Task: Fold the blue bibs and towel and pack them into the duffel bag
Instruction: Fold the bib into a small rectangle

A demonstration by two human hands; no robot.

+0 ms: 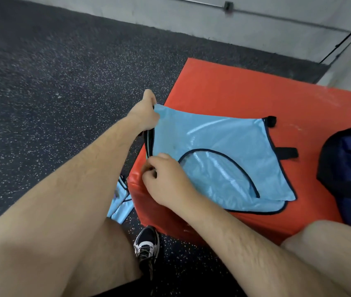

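Two hands work on a light blue bib [213,146] with dark trim that lies spread flat on an orange padded bench [224,86]. The left hand [146,112] reaches forward and grips the bib's far left corner, fingers curled round several stacked dark-edged layers that hang over the bench's left side. The right hand [166,181] pinches the same left edge nearer the person, thumb and fingertips closed on the trim. Black straps [288,152] stick out from the bib's right side. A navy duffel bag [350,168] sits on the bench at the right, apart from the bib. More light blue fabric [121,202] lies crumpled on the speckled black floor [41,82], against the bench's near left side. A black and white shoe [146,245] stands near the bench's front corner.
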